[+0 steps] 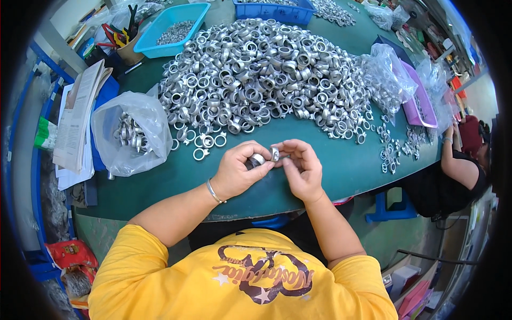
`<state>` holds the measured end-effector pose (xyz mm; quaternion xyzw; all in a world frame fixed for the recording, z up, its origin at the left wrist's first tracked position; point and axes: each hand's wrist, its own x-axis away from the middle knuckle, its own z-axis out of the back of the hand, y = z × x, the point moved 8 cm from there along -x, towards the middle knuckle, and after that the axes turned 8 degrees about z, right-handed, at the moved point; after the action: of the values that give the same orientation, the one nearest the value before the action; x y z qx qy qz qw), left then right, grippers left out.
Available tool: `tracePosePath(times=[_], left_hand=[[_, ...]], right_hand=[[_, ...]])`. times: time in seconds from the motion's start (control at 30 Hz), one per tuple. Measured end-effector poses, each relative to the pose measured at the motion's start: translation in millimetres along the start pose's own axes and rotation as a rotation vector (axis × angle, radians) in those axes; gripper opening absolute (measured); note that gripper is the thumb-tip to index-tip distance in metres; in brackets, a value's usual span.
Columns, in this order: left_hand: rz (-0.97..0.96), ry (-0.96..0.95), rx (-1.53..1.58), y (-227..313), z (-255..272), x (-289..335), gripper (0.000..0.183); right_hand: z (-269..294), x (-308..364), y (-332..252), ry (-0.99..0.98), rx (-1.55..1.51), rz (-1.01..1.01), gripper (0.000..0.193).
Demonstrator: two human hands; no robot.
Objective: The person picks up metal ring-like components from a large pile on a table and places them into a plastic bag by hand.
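Over the near edge of the green table, my two hands meet. My left hand [238,172] is closed, its thumb and fingers pinching a silver metal ring clamp [257,159]. My right hand [304,172] has its fingers curled at a small shiny metal piece [274,154] beside the ring; whether the piece is joined to the clamp I cannot tell. Just beyond the hands rises a large heap of similar metal ring clamps [256,74], a few lying loose at its front left. To the left, a clear plastic bag [114,149] stands open with several clamps inside.
A turquoise tray [154,50] and a blue bin [273,14] of small parts stand at the back. At right are a plastic bag of parts [385,80], a pink bin [413,98] and scattered small rings [390,154]. Another person [461,168] sits at far right, near a blue stool [392,208].
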<state>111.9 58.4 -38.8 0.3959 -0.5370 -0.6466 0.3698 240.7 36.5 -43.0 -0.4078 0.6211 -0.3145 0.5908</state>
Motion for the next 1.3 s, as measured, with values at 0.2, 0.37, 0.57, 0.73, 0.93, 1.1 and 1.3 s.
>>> tracePosePath(times=[0.2, 0.37, 0.57, 0.73, 0.93, 1.1, 1.3], left_hand=[[-0.109, 0.038, -0.095, 8.6, 4.3, 0.3, 0.009], [-0.071, 0.019, -0.119, 10.1, 2.6, -0.9, 0.009], [0.079, -0.007, -0.017, 1.9, -3.7, 1.9, 0.007], [0.424, -0.101, 0.404, -25.1, -10.1, 6.5, 0.011], [0.391, -0.020, 0.430, -22.2, -4.0, 5.0, 0.014], [0.375, -0.014, 0.379, -22.2, -1.7, 4.7, 0.013], [0.360, -0.017, 0.367, -20.6, -1.4, 5.1, 0.011]], right_hand=[[2.3, 0.0, 10.7, 0.008, -0.054, -0.154, 0.024], [-3.1, 3.1, 12.2, -0.037, -0.079, -0.200, 0.027], [-0.7, 6.0, 15.2, -0.043, -0.100, -0.230, 0.025], [-1.0, 2.2, 3.0, -0.040, 0.134, -0.138, 0.016], [6.6, 3.2, -2.5, 0.030, 0.164, -0.051, 0.012], [4.8, 1.0, -10.5, 0.015, 0.297, 0.043, 0.013], [2.0, 0.2, -16.3, -0.006, 0.367, 0.111, 0.014]])
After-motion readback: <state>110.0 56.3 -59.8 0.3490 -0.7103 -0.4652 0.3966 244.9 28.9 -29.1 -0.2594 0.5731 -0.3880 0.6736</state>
